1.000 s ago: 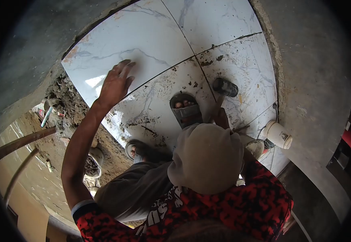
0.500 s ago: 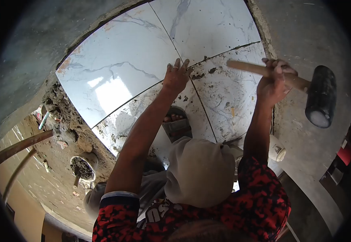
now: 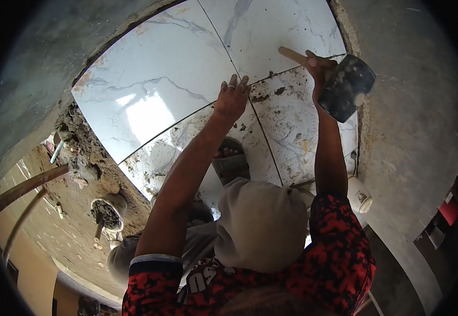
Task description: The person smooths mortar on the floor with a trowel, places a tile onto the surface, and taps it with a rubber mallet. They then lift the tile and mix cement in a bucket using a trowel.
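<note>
My right hand [image 3: 319,67] grips the wooden handle of a rubber mallet [image 3: 347,87]. Its big black head is raised above the right side of the floor and hides part of my forearm. My left hand [image 3: 232,97] lies with fingers spread on the tiles, close to where the joints of the white marbled tiles cross. A glossy tile [image 3: 150,79] lies left of that hand, and another tile [image 3: 276,31] is beyond it. The nearer right tile [image 3: 297,121] is spotted with dark mortar. My sandalled foot [image 3: 230,158] rests on the nearer left tile [image 3: 187,137].
A bucket of mortar [image 3: 118,203] with a handled tool in it stands on rough ground at lower left. Wooden poles [image 3: 29,189] reach in from the left edge. A white container [image 3: 360,197] sits beside my right arm. Grey concrete [image 3: 402,142] borders the tiles.
My right hand has swung the mallet left and toward the far tiles, turning its head inward. The left hand stays in the same place on the tiles.
</note>
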Demonstrator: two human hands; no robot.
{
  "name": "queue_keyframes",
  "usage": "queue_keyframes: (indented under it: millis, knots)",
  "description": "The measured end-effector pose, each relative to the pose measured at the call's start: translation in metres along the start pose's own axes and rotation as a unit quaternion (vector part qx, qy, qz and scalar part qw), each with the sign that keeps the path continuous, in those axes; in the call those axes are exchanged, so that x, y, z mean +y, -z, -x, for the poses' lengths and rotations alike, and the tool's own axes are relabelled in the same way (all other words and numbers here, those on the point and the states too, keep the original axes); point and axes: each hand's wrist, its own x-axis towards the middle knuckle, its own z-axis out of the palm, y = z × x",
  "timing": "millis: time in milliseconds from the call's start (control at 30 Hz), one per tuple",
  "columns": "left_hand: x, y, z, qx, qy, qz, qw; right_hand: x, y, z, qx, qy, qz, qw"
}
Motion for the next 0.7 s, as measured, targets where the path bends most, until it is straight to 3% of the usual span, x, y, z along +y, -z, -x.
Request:
queue_keyframes:
  millis: [67, 100, 167, 233, 267, 367, 467, 533, 567, 633, 700]
  knots:
    - [-0.001, 0.003, -0.002, -0.002, 0.002, 0.003, 1.000, -0.011, 0.003, -0.005, 0.046, 0.003, -0.205, 0.978]
    - [-0.003, 0.003, -0.002, 0.003, -0.002, 0.017, 1.000, -0.014, 0.003, -0.007, 0.058, 0.011, -0.243, 0.968]
    - [-0.005, 0.006, -0.002, 0.011, -0.006, 0.028, 1.000, -0.004, -0.005, -0.004, 0.048, 0.008, -0.224, 0.973]
    - [-0.005, 0.008, -0.003, -0.002, -0.008, 0.020, 1.000, 0.015, -0.017, 0.004, -0.030, -0.028, 0.000, 0.999]
    - [-0.007, 0.012, -0.005, 0.002, -0.008, 0.018, 1.000, 0.011, -0.014, 0.000, -0.055, -0.041, -0.001, 0.998]
    - [-0.012, 0.012, 0.002, -0.030, -0.011, 0.058, 0.998, -0.030, -0.015, -0.002, 0.006, -0.038, -0.329, 0.944]
    - [-0.025, 0.007, -0.002, -0.027, -0.033, 0.062, 0.997, -0.011, -0.018, -0.003, 0.001, -0.022, -0.282, 0.959]
    - [-0.036, -0.008, -0.002, 0.049, 0.015, 0.201, 0.978, 0.005, -0.029, 0.009, -0.057, -0.020, -0.064, 0.996]
    - [-0.035, -0.002, -0.003, 0.053, 0.011, 0.200, 0.978, 0.007, -0.028, 0.010, -0.073, -0.017, 0.011, 0.997]
    - [-0.036, 0.015, 0.001, 0.015, 0.018, 0.097, 0.995, -0.009, -0.021, 0.002, -0.086, -0.007, -0.075, 0.993]
    - [-0.031, 0.018, -0.002, 0.003, 0.026, 0.082, 0.996, -0.019, -0.024, 0.000, -0.038, 0.019, -0.241, 0.970]
